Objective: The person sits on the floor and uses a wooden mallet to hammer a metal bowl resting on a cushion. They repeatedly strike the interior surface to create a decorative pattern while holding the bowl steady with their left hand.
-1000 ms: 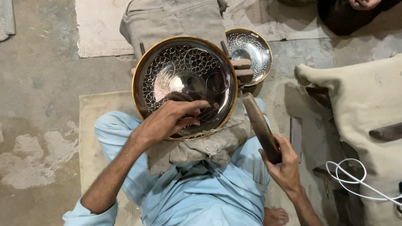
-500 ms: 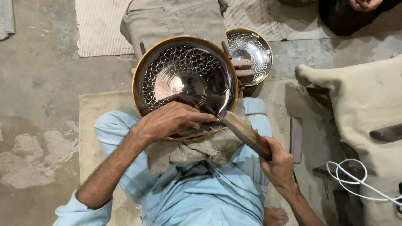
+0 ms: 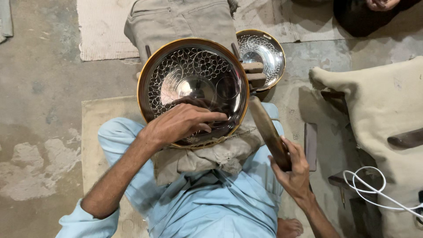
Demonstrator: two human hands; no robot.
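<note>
Resting on a bundle of grey cloth (image 3: 207, 158) in the person's lap, the big engraved metal plate (image 3: 191, 79) tilts up toward the face, which likely keeps its patterned surface steady and easy to see. The left hand (image 3: 180, 123) lies over the plate's lower part, fingers curled and pressed together near the rim, seemingly pinning a small tool there, though the tool itself is hidden. The right hand (image 3: 291, 169) is closed round the lower end of a wooden mallet (image 3: 266, 128), whose upper end reaches to the plate's right edge. A smaller engraved bowl (image 3: 262, 55) sits just behind. The person sits on a pale mat (image 3: 99, 119) over a worn concrete floor (image 3: 39, 110), with a white cable (image 3: 374, 189) and padded sacking (image 3: 379, 101) at the right.
</note>
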